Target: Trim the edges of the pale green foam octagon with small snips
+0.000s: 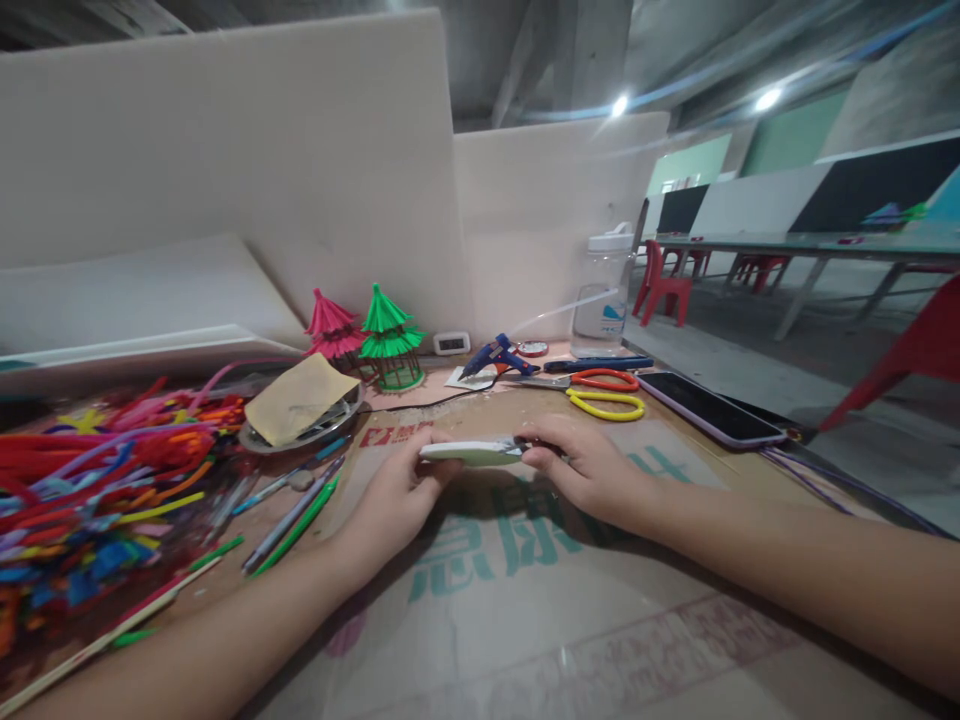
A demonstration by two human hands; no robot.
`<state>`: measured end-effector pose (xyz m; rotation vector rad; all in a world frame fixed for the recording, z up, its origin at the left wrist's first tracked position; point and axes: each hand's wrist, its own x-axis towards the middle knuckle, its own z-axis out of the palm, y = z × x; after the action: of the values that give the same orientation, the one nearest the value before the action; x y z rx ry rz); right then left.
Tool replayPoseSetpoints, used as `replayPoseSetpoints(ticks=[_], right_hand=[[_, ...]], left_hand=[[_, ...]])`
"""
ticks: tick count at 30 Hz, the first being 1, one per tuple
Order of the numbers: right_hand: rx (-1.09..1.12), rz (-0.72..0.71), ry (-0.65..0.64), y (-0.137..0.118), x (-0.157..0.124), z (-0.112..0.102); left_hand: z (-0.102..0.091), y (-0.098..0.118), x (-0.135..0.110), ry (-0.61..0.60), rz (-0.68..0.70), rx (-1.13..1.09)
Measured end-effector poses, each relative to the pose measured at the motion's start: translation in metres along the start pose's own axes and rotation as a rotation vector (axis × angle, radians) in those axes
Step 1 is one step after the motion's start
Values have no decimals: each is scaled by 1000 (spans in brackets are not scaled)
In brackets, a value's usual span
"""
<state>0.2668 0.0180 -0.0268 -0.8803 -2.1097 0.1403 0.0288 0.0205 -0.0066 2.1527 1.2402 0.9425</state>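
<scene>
My left hand (pixel 405 485) is closed on the left edge of a thin, pale white-green disc (pixel 471 453), seen nearly edge-on above the cardboard. The fingers of my right hand (pixel 581 465) pinch at the disc's right end. A small dark, shiny part shows by those fingertips, too blurred to name. Beyond my hands lie scissors (pixel 606 404) with red and yellow handles and a blue glue gun (pixel 499 357). Two small pagoda-like craft models, one pink (pixel 330 325) and one green (pixel 391 345), stand behind my left hand.
Colourful pipe cleaners (pixel 97 510) heap at the left, beside a metal dish (pixel 259 440) with yellowish paper (pixel 300 398) and several pens (pixel 296 520). A phone (pixel 709 408), water bottle (pixel 600 300) and small digital display (pixel 451 344) stand or lie farther back. Printed cardboard (pixel 525 620) covers the tabletop.
</scene>
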Motion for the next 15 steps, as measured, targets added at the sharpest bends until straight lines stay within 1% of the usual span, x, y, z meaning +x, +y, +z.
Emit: replayPoseSetpoints(ticks=[6, 15], right_hand=[[-3, 7, 24, 3, -1, 2], [3, -24, 37, 3, 0, 1]], left_hand=[[1, -3, 0, 12, 14, -23], [0, 2, 0, -4, 3, 8]])
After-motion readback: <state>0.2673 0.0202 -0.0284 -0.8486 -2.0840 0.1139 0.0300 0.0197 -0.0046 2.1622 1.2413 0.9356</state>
